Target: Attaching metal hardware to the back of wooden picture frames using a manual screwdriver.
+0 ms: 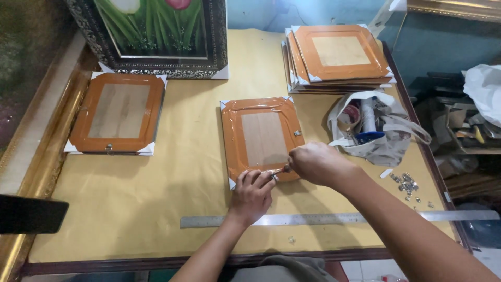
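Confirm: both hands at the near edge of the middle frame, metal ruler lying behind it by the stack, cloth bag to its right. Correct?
One error. The head view shows the metal ruler lying in front of the middle frame, near the table's front edge, not behind it by the stack. Left hand and right hand do work at its near edge, and the cloth bag sits to its right.

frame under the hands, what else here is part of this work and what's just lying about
In use: orange-backed frame, left hand steadying its near edge, right hand pressing a thin tool there.

Lying about: steel ruler, cloth bag, small metal bits, stacked frames, flower picture.
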